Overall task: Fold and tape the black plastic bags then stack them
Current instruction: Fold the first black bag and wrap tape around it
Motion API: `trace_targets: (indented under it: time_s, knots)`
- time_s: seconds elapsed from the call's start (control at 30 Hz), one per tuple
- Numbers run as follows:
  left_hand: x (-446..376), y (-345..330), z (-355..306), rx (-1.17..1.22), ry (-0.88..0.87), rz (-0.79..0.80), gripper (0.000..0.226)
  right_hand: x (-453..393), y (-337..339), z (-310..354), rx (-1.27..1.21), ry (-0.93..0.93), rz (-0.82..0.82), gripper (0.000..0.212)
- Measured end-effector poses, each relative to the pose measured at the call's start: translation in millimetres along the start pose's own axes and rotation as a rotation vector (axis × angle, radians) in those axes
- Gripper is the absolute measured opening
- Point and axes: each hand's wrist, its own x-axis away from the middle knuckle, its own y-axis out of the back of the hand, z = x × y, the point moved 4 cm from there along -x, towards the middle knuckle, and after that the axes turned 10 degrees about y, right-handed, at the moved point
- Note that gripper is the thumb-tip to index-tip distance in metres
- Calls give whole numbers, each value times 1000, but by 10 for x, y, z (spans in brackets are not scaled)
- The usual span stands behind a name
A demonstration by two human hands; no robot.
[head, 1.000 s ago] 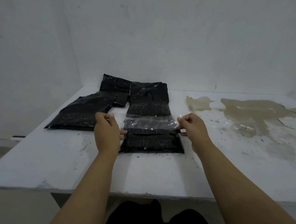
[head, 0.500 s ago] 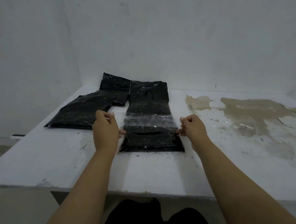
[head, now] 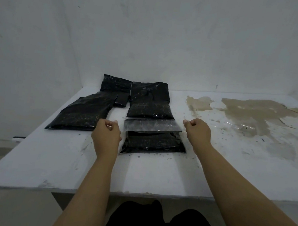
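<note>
So right now the folded black bag sits on the table between the two hands, with a wide strip of clear tape lying across its far edge. Left hand is just beside the bag's left side, fingers curled into a loose fist and gripping nothing I can make out. Right hand is curled too, just off the tape's right end; can't tell if it's touching the tape or only near it.

What I'd worry about: the tape looks like it's only laid on, not rubbed down, so the fold could spring open and peel it up. Clear tape on slick plastic also wrinkles or sticks to itself if an end gets lifted. And the table is speckled with grit, so any overhanging sticky end may grab dirt or bond to the table.

The other black bags lie beyond the hands, with one larger bag off past the left hand, so the stack isn't built yet.
</note>
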Motion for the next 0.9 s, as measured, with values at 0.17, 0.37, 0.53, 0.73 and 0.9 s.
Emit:
trace_targets:
  time_s: [0.17, 0.37, 0.53, 0.73, 0.9]
  knots:
    - [-6, 1, 48, -3, 14, -2, 18, 10, -18, -7, 82, 27, 0, 27]
    - [12, 3, 95, -82, -28, -13, 20, 14, -36, -56, 152, 51, 0, 27]
    - [21, 7, 131, -275, -34, -69, 20, -11, -64, -139, 247, 40, 28, 34]
    - [-15, -27, 186, -349, -47, -84, 21, -10, -101, -206, 313, 35, 62, 36]
    - [1, -31, 160, -513, -100, -57, 19, 6, -106, -206, 360, 48, 104, 30]
